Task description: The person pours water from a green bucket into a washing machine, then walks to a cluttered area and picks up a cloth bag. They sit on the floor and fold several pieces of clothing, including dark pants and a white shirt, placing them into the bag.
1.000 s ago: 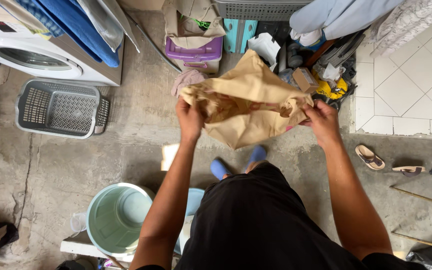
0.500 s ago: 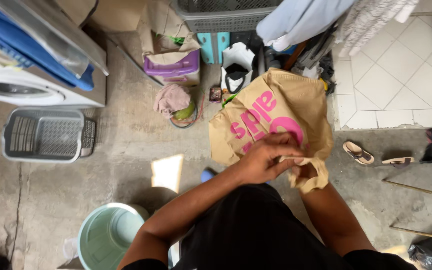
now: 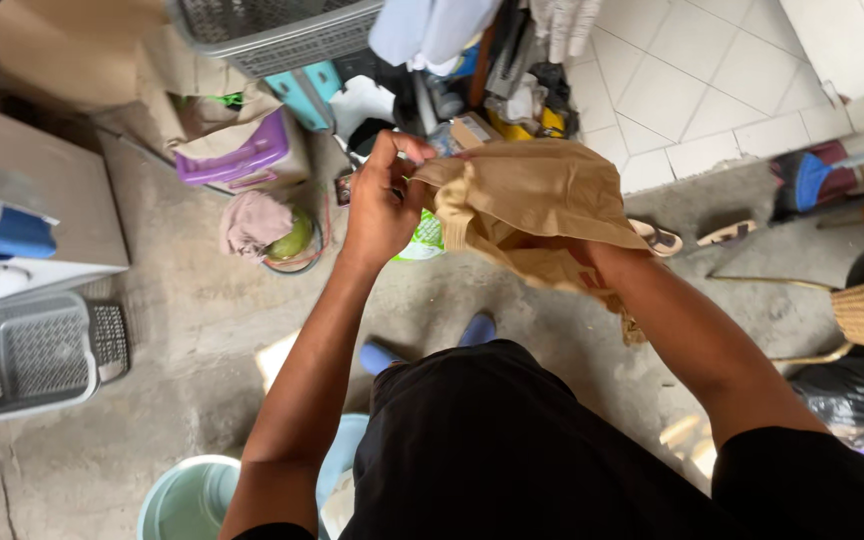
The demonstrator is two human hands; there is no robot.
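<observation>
Tan cloth garment (image 3: pixel 532 205) now hanging bunched at chest height above concrete floor (image 3: pixel 182 300), no longer spread with pink print showing. Right arm is reaching inside it, right hand hidden, grip impossible to tell. Left hand (image 3: pixel 380 205) is pinching top edge closed, suggesting turning inside out. Grey basket (image 3: pixel 32 355) sitting far left.

My left hand (image 3: pixel 380 205) is up in front of me with the arm stretched out nearly straight from the shoulder, wrist bent a little, fingers curled and thumb pinched shut on the edge of the tan cloth (image 3: pixel 532 200). My right forearm runs up from the lower right at an angle, elbow bent. Can't see my right hand at all, it's buried inside the cloth past the wrist.
</observation>
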